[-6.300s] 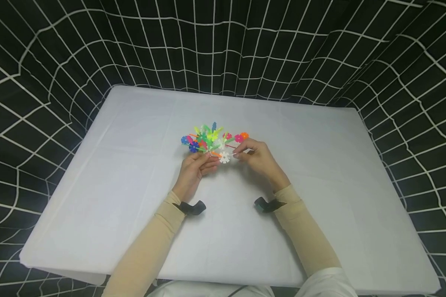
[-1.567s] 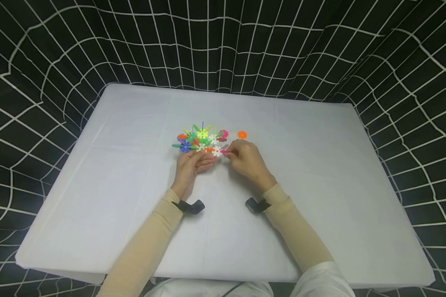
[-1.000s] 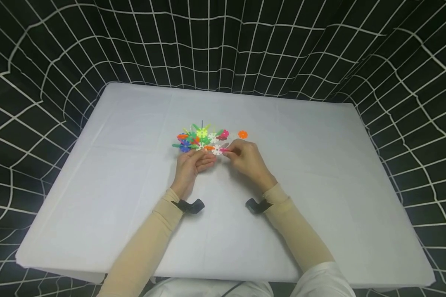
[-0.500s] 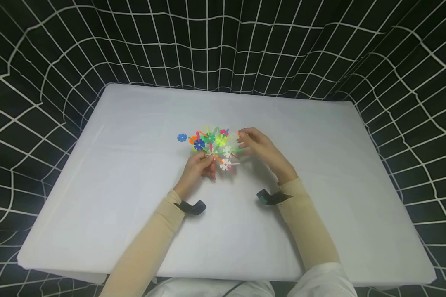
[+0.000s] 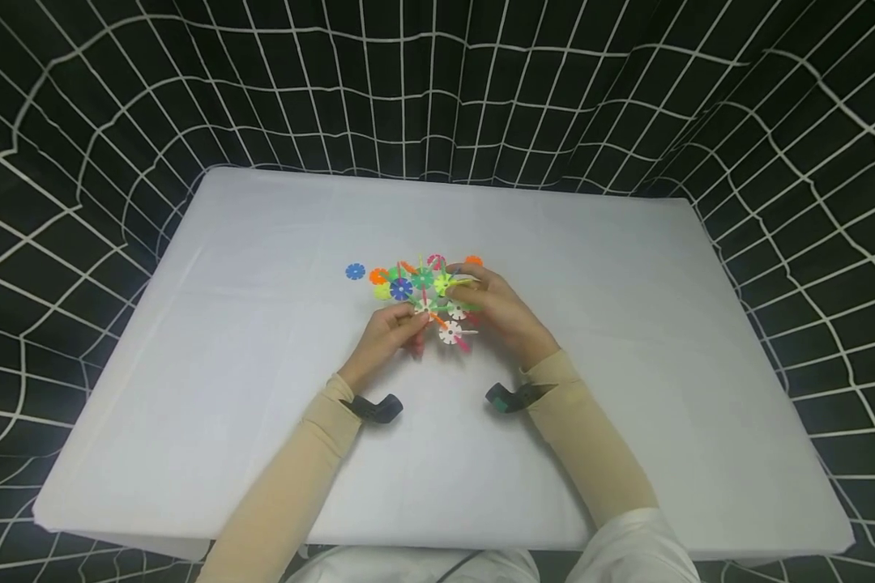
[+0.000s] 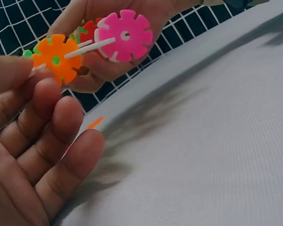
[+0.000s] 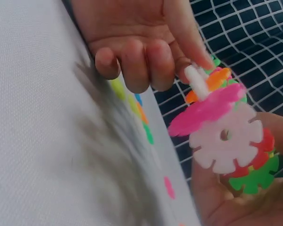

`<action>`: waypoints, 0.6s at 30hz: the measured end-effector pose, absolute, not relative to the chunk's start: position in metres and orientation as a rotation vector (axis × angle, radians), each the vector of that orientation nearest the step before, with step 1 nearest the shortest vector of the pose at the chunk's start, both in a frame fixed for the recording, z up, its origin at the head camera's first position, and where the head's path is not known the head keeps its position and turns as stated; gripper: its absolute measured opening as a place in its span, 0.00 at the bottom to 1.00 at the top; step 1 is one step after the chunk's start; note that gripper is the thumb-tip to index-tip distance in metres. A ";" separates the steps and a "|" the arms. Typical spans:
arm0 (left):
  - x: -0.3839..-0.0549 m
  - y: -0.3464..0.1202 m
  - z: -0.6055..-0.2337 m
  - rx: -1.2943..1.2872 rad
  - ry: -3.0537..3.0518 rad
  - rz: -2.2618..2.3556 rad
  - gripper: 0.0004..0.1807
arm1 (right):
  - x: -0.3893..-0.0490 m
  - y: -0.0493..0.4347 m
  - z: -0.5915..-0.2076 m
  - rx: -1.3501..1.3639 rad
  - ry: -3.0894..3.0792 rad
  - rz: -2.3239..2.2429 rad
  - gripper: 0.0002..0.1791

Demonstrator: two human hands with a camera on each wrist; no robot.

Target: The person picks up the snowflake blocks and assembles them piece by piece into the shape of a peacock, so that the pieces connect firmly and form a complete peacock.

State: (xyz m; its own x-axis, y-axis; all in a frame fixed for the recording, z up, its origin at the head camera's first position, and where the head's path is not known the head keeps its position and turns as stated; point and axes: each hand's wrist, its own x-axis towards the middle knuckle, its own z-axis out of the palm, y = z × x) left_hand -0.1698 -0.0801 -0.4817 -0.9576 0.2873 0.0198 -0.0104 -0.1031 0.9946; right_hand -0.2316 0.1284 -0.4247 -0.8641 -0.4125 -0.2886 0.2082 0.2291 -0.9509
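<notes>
A cluster of slotted interlocking discs (image 5: 422,278) in green, yellow, white, pink and orange is held above the table between both hands. My left hand (image 5: 386,336) pinches a white disc (image 6: 39,70) at its near side with thumb and forefinger, other fingers loosely bent. My right hand (image 5: 506,312) grips the cluster's right side, thumb and fingers around a yellow disc (image 5: 443,283). A pink disc (image 6: 125,35) is joined edge-on to a white one at the near end. In the right wrist view, red and green discs (image 7: 257,176) lie before the right palm.
Loose discs lie on the white-covered table (image 5: 262,267) behind the cluster: blue (image 5: 355,271), orange (image 5: 378,276), yellow-green (image 5: 382,291), pink (image 5: 435,261) and another orange (image 5: 474,260). A dark curtain with a white grid (image 5: 364,97) surrounds the table.
The right hand has let go of the pink disc, which stays on the cluster, and moved to the cluster's right side. The left hand has turned the cluster and brought it slightly nearer and rightward.
</notes>
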 end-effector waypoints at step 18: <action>-0.169 -0.082 -0.479 0.340 1.896 2.163 0.19 | -0.275 0.214 -0.442 0.468 1.679 -2.391 0.40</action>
